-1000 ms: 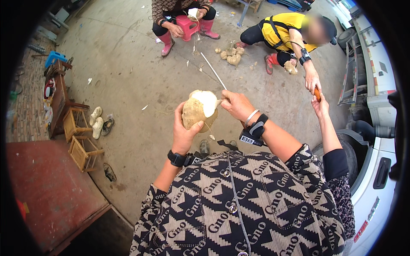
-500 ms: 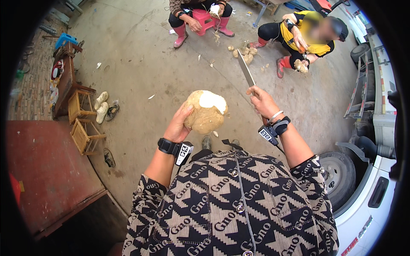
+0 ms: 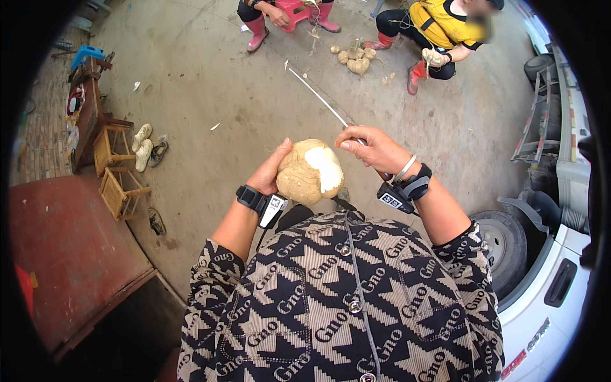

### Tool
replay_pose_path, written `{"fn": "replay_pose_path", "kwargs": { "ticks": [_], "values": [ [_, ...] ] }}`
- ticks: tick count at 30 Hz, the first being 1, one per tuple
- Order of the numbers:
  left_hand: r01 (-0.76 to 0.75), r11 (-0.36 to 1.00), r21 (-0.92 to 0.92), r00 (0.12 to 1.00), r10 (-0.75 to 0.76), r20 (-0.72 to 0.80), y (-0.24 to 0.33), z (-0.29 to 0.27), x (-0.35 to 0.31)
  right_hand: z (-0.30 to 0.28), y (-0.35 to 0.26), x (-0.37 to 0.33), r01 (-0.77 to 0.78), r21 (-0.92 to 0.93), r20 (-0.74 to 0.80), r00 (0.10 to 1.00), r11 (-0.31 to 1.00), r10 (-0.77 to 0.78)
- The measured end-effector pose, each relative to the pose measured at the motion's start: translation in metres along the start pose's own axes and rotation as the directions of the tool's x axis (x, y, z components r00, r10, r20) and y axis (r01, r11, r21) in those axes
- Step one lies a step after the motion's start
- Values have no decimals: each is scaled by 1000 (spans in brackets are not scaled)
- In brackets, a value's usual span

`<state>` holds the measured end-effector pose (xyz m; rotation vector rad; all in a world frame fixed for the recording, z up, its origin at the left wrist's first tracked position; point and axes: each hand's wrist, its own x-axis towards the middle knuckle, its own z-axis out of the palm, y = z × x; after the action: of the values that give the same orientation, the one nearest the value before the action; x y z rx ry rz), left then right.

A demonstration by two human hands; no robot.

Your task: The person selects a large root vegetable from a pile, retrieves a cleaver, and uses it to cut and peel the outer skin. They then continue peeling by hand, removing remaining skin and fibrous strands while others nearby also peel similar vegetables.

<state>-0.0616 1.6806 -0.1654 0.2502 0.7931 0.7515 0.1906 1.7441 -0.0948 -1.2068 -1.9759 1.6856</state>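
My left hand [image 3: 272, 170] grips a big, lobed, tan jicama [image 3: 298, 167] from its left side, fingers partly hidden behind it. Skin is gone from a patch on its upper right, where white flesh shows. My right hand [image 3: 374, 148] is closed round the handle of a knife [image 3: 326, 102], just right of the jicama and apart from it. The long blade is seen nearly edge-on, its tip pointing away and to the left.
Several jicamas [image 3: 358, 65] lie on the concrete floor ahead. Two people crouch or sit beyond, one on a pink stool [image 3: 294, 14]. Wooden stools [image 3: 121, 192], shoes [image 3: 143, 155] and a red metal surface [image 3: 70, 235] are at left; a white truck [image 3: 541, 312] stands at right.
The knife has swung left and turned edge-on as my right hand moved in toward the jicama. The jicama has turned slightly, its white patch facing more right. The view has tilted down.
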Motion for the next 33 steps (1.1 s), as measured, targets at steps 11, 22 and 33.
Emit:
{"fn": "replay_pose_path", "kwargs": {
  "ticks": [11,22,33],
  "values": [
    [103,990,-97,995,-102,23,-22,26,11,14,-3,-29,285,-483,-125,913,828,-388],
    [72,997,-22,997,-72,14,-46,45,5,4,2,-50,321,-642,-10,905,696,-426],
    [65,998,10,998,-64,-22,-55,47,-1,8,2,-51,356,-703,83,901,615,-426]
  ]
}}
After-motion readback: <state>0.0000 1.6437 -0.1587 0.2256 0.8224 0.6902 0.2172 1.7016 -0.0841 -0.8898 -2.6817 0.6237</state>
